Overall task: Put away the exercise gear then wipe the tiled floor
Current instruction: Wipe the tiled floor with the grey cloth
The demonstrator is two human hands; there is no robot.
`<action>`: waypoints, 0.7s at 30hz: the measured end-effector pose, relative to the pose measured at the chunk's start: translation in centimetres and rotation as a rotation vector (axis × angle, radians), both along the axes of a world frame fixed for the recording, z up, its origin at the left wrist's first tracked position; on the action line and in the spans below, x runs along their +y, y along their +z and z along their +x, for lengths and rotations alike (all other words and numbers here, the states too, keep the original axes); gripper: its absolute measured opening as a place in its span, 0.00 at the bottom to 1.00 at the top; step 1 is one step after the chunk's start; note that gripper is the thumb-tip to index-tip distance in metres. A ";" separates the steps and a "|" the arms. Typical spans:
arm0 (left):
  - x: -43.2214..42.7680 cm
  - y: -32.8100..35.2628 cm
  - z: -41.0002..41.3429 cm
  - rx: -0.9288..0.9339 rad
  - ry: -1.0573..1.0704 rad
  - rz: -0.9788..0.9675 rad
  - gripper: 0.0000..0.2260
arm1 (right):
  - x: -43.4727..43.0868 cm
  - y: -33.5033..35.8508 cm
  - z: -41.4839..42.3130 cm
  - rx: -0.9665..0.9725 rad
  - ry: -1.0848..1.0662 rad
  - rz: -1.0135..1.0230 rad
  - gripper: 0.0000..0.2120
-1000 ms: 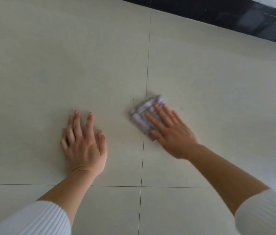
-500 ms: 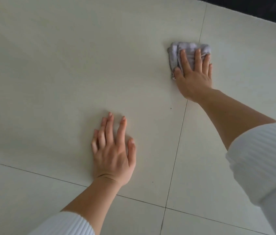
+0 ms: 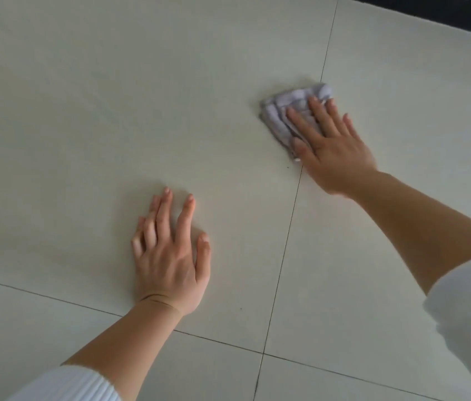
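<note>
Cloth [image 3: 279,115] first: where does it lie?

On the tiled floor [image 3: 84,111]. It is a crumpled, pale lilac-grey rag in the upper right of the view, just left of a dark grout line [image 3: 290,227] that runs up and down the floor.

What is on it?

The right hand [image 3: 332,149], palm down. Its fingers [image 3: 321,114] are straight and a little spread, pressing flat on the rag, and the thumb lies by the rag's near edge. Nothing curls round the fabric. The heel of the hand sits over the grout line.

And the other hand?

The left hand [image 3: 167,256] lies well apart from the cloth, lower and to the left. It is flat on bare tile with the fingers extended and slightly fanned and the thumb out to the side. It holds nothing.

Anything further out?

Both forearms are bare, and white ribbed sleeves [image 3: 69,383] show at the bottom left and the right edge. A second grout line [image 3: 55,297] passes under the left forearm and meets the first near the bottom. The tiles are glossy and off-white. A dark band [image 3: 431,13] cuts the top right corner; I cannot tell what it is.
</note>
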State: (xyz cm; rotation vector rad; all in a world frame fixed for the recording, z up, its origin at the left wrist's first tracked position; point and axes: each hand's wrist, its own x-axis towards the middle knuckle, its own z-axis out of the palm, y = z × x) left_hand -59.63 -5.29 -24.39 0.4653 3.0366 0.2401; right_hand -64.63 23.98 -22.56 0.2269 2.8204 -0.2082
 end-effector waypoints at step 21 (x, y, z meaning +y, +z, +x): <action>-6.3 6.2 -5.1 -0.590 -0.524 -0.173 0.27 | -22.7 0.8 18.8 0.028 0.073 -0.134 0.25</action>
